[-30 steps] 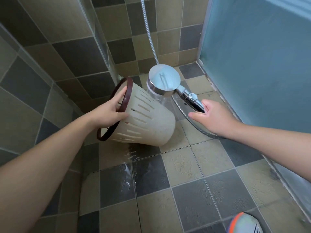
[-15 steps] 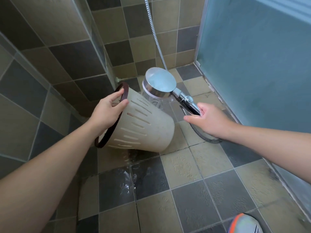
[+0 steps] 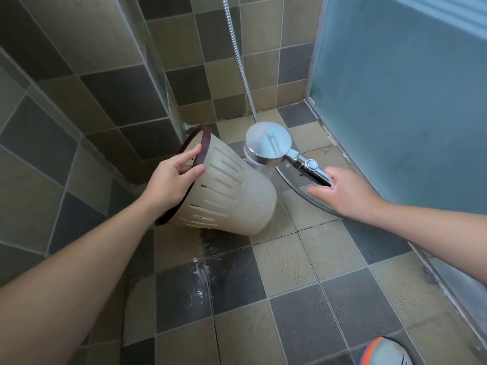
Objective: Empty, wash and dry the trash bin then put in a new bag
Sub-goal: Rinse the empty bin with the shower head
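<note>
1. Gripped by the left hand (image 3: 172, 177) at its dark brown rim: cream slotted plastic trash bin (image 3: 232, 196), tilted above the wet tiled floor (image 3: 303, 299).
2. Held in the right hand (image 3: 342, 192) by the handle: chrome shower head (image 3: 268, 139), spraying the bin's base.

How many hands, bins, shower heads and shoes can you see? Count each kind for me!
Hands: 2, the left hand gripping the bin rim and the right hand holding the shower handle
Trash bin: 1
Shower head: 1
Shoe: 1
Total: 5
</note>
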